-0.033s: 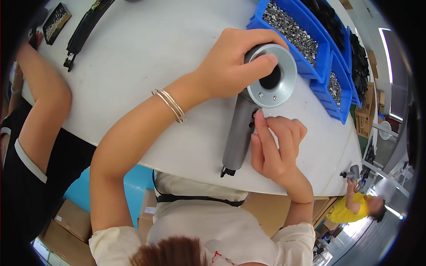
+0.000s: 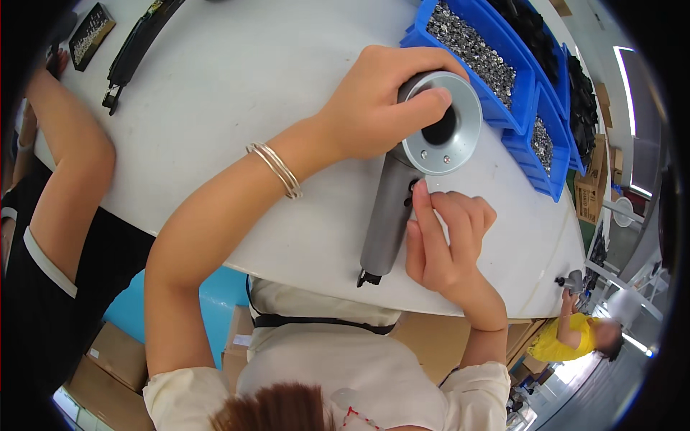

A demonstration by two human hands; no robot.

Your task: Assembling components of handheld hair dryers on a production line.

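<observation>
A grey hair dryer body lies on the table, its handle pointing toward me. My left hand wraps round the round head, with the thumb over the pale ring-shaped face, whose centre is a dark hole. Two small screws show low on that face. Beside the handle is my right hand; its index fingertip touches a small black part on the handle's side. The thumb lies near the handle, and the other fingers are loosely bent and apart. Black fittings stick out of the handle's lower end.
Blue bins of small metal parts stand at the far right, with black parts in others. A long black piece and a small dark tray lie at far left. A co-worker's arm rests nearby. Another person in yellow is right.
</observation>
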